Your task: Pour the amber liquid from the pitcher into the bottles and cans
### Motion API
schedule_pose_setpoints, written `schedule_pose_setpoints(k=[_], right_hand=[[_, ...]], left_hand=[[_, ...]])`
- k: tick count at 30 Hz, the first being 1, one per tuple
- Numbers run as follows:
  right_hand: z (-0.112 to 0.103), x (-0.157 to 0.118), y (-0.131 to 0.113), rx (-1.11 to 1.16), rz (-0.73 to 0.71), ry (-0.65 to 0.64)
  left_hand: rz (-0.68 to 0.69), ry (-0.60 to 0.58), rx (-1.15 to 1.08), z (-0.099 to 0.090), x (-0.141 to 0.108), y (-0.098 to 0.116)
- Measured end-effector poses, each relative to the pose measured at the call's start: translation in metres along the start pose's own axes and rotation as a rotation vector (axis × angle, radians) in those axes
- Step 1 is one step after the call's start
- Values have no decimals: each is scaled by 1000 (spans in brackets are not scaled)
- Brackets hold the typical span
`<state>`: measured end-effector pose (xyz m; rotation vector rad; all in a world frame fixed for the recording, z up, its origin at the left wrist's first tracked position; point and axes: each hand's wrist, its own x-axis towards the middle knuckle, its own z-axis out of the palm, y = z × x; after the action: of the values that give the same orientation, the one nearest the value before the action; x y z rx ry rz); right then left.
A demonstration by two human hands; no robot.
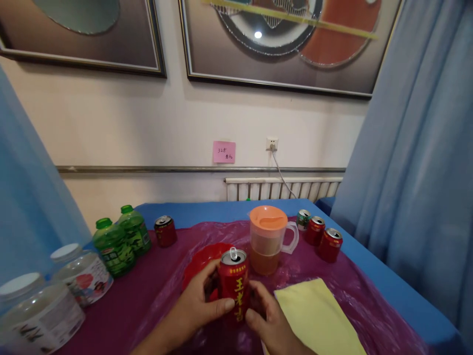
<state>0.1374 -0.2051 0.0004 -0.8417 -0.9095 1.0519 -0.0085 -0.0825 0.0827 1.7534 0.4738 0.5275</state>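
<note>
A red drink can (pixel 236 278) with yellow lettering stands upright between my hands, its pull tab raised and its top open. My left hand (pixel 201 303) wraps the can's left side, thumb across the front. On the other side, my right hand (pixel 271 315) has its fingers curled against the can. Behind the can lies a red plastic basin (pixel 201 259), partly covered by my left hand and the can. Just beyond to the right is a clear pitcher (pixel 266 246) with an orange lid and brownish liquid inside. A folded yellow cloth (pixel 321 315) rests beside my right hand.
On the left are two white-lidded jars (pixel 79 276), two green bottles (pixel 114 249) and another red can (pixel 165 231). Several cans (pixel 330 245) line the right side. Purple plastic sheeting (pixel 148 296) covers the blue table (pixel 399 291). Blue curtains (pixel 417 162) hang at both sides.
</note>
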Motion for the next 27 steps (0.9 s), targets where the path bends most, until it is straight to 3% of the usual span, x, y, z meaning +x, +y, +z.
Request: schedule_pose_setpoints(k=[4, 7, 10, 14, 19, 23, 27], right_hand=[[-32, -5, 16, -227, -7, 354], [-56, -4, 7, -322, -138, 650], [-78, 7, -12, -393, -242, 832], [-108, 34, -35, -486, -263, 881], [-127, 72, -51, -581, -213, 745], [-129, 94, -43, -415, -280, 696], [-133, 102, -26, -257, -340, 798]], left_hand=[[48, 262, 161, -17, 23, -1], [45, 445, 353, -32, 42, -8], [34, 520, 491, -42, 54, -26], [50, 515, 574, -47, 56, -55], [38, 538, 643, -55, 52, -81], [52, 531, 659, -59, 51, -90], [75, 528, 672, -58, 50, -91]])
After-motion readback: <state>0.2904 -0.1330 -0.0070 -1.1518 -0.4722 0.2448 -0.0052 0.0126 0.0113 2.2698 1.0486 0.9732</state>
